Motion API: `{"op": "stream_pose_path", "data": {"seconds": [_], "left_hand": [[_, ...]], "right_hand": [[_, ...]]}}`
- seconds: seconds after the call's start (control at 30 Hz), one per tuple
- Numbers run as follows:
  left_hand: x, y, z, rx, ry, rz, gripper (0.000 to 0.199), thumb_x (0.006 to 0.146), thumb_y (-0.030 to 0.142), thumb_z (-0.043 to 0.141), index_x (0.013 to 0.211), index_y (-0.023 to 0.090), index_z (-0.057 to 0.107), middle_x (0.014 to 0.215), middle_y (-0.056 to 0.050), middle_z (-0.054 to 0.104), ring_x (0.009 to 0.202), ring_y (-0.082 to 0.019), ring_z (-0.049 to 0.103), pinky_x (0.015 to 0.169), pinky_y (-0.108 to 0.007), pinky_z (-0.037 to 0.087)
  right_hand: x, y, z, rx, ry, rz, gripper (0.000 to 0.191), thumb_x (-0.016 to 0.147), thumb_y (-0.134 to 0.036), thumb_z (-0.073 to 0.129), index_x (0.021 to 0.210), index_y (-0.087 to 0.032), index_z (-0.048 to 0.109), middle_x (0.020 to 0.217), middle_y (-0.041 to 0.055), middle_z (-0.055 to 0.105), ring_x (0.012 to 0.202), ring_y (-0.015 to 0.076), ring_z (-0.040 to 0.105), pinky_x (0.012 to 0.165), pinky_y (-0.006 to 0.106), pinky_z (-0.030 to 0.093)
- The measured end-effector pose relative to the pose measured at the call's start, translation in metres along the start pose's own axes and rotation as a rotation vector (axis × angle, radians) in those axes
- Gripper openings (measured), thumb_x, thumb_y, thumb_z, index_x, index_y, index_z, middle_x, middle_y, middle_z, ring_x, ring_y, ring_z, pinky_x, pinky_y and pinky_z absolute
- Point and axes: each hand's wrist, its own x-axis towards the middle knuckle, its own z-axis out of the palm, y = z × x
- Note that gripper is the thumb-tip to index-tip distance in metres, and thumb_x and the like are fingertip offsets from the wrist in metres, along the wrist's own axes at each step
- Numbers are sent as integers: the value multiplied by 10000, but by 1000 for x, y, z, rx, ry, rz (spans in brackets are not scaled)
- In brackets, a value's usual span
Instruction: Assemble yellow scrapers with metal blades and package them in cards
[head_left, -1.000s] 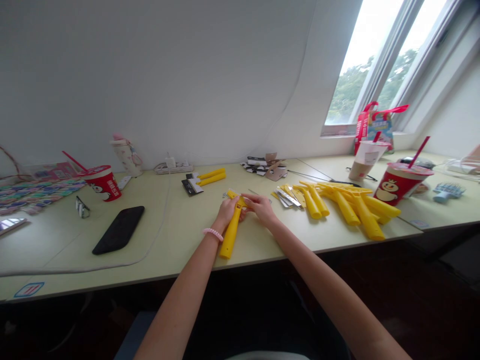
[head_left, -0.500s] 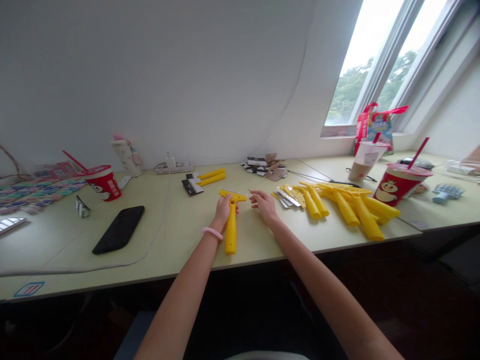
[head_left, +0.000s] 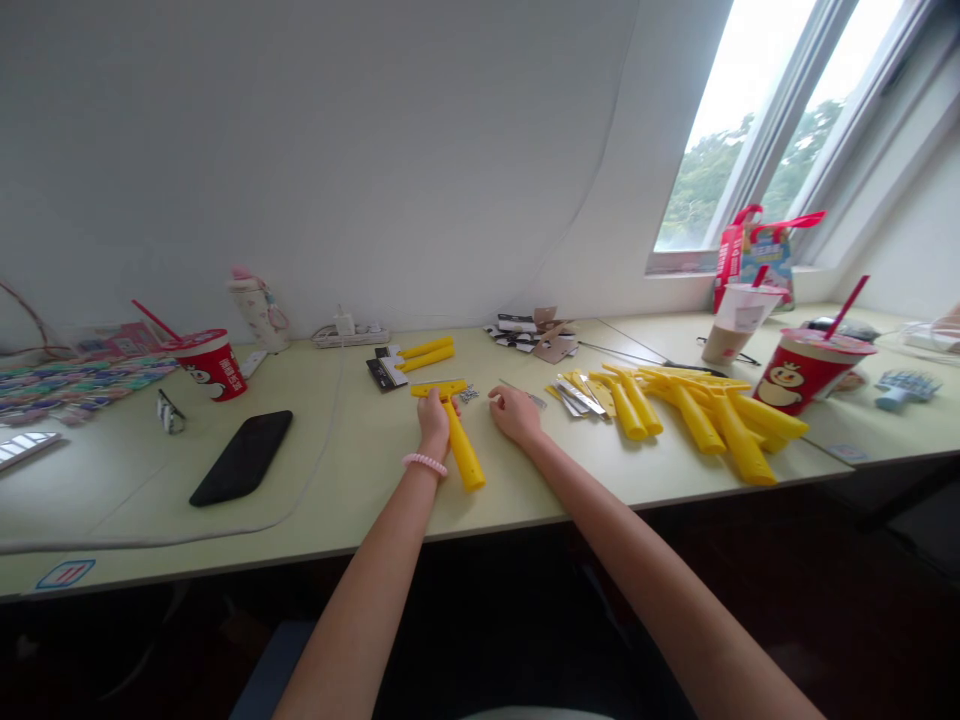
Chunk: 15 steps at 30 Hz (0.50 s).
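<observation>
On the counter (head_left: 337,480), my left hand (head_left: 435,425) is gripping a yellow plastic scraper (head_left: 463,455) at its neck, fingers closed around it, handle angling toward me. My right hand (head_left: 516,415) is resting empty, fingers loosely curled, just beside a thin metal blade (head_left: 523,394).

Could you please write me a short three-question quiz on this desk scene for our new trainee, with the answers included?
1. Which hand holds the yellow scraper?
2. True or false: the pink hair band is on the right wrist.
3. What thin metal item lies on the desk just beyond the right hand?

Key:
1. The left hand
2. False
3. A thin metal blade
</observation>
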Motion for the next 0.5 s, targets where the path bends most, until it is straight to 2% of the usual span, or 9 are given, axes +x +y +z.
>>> {"op": "stream_pose_path", "data": {"seconds": [0.17, 0.27, 0.37, 0.5], "left_hand": [[1, -1, 0, 26, -18, -15, 122, 709, 260, 386, 633, 171, 419, 446, 27, 463, 335, -79, 409, 361, -195, 318], [2, -2, -1, 48, -49, -8, 138, 711, 261, 381, 623, 167, 432, 434, 25, 459, 334, -81, 414, 360, -194, 322], [2, -3, -1, 44, -56, -4, 151, 714, 283, 395, 625, 168, 437, 434, 26, 462, 335, -82, 420, 364, -193, 323], [2, -3, 0, 47, -55, -12, 143, 719, 279, 399, 645, 166, 444, 447, 25, 470, 342, -86, 428, 372, -198, 331]], "right_hand": [[14, -9, 6, -37, -17, 102, 286, 803, -227, 431, 1021, -264, 612, 975, 21, 649, 895, 181, 572, 693, 258, 386], [15, -19, 10, -98, 12, 12, 308, 843, -206, 378, 1026, -250, 621, 1030, 39, 621, 920, 160, 563, 701, 240, 388], [13, -25, 12, -208, -20, -112, 316, 865, -197, 356, 985, -223, 647, 1029, 66, 607, 939, 157, 554, 696, 227, 390], [11, -26, 12, -260, -44, -184, 314, 866, -192, 366, 924, -210, 673, 987, 80, 618, 936, 169, 553, 688, 225, 392]]}}
